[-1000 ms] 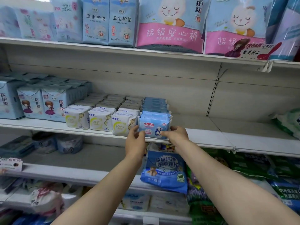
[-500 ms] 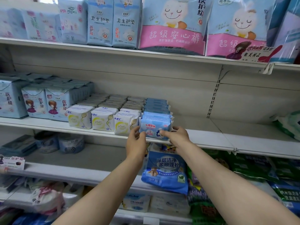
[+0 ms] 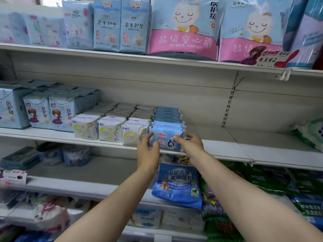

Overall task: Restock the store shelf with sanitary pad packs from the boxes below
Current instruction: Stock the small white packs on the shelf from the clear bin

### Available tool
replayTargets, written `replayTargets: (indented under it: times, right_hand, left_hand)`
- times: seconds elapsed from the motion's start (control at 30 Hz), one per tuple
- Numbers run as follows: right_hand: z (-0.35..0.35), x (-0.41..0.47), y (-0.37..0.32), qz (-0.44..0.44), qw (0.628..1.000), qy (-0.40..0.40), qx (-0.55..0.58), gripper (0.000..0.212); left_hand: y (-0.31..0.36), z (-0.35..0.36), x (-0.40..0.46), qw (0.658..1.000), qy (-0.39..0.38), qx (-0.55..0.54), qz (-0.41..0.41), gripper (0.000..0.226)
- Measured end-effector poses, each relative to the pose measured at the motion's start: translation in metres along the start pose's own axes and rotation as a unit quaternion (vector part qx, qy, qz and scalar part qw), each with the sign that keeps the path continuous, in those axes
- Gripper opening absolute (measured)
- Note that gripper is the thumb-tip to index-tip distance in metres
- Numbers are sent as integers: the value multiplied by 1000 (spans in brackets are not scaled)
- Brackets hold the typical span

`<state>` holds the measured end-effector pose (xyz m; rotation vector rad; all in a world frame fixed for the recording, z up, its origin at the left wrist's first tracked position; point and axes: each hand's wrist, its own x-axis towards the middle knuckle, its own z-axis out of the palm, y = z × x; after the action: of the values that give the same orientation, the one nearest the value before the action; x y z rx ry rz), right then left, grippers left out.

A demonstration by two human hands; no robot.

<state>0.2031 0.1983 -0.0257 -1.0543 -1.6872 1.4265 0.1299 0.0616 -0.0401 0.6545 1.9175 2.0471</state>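
A light blue sanitary pad pack (image 3: 167,137) stands upright at the front edge of the middle shelf (image 3: 227,151), heading a row of matching blue packs (image 3: 167,114). My left hand (image 3: 148,151) touches the pack's lower left corner with relaxed fingers, thumb up beside it. My right hand (image 3: 191,144) is at the pack's right side, its straight index finger touching the front. Neither hand wraps round the pack. No boxes are in view.
White ABC packs (image 3: 110,128) stand just left of the blue row, taller pale blue packs (image 3: 57,112) further left. Bare shelf lies to the right, up to a green bag (image 3: 311,133). A blue detergent bag (image 3: 178,184) hangs below my hands. Large packs fill the top shelf (image 3: 122,57).
Both hands have loosened from the sides of the blue pack and drawn slightly back. The pack stays at the shelf front.
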Motion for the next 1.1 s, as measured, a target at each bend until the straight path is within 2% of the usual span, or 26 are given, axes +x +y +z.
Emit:
replayTargets:
  times: [0.2, 0.4, 0.57, 0.67, 0.8, 0.93, 1.1]
  right_hand:
    - [8, 15, -1, -25, 999, -37, -6, 36]
    - [17, 28, -2, -11, 997, -72, 5, 18]
    - [23, 38, -2, -1, 997, -71, 19, 19]
    - [25, 40, -1, -5, 998, -60, 20, 14]
    - [27, 42, 5, -12, 998, -52, 21, 24]
    - [28, 47, 8, -9, 998, -44, 37, 26]
    - [29, 57, 13, -23, 999, -26, 39, 25]
  left_hand:
    - [2, 5, 9, 999, -9, 28, 16, 53]
    - [-3, 8, 13, 999, -19, 44, -4, 61]
    - [7, 13, 20, 992, -21, 125, -4, 64]
    - [14, 23, 25, 983, -18, 179, -35, 68]
    - [23, 32, 27, 968, -11, 237, -78, 69]
    - [22, 36, 33, 969, -1, 228, -92, 68]
    - [24, 50, 36, 983, 7, 146, -110, 72]
